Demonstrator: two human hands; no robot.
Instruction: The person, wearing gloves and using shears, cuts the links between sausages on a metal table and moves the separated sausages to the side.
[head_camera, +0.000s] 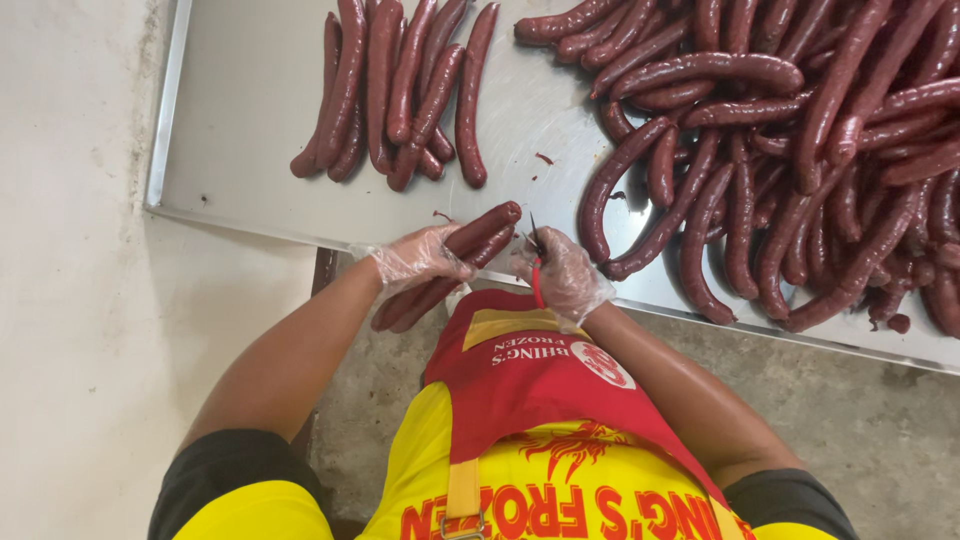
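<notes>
— What carries the goods? 
— A steel desk (260, 90) with a raised rim, its near edge just beyond the hands.

— And on it? 
— A small, tidy bunch of dark red sausages (400, 90) lies beyond the left hand (420, 258). A far larger loose heap of sausages (800, 150) spreads beyond and outward of the right hand (565, 275). Small red scraps (543, 158) lie between the two.

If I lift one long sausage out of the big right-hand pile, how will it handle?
Probably bendy: sausages in the pile curve and drape over each other. Likely slick, since the skins shine. Apt to roll on the smooth metal tray, being round.
</notes>
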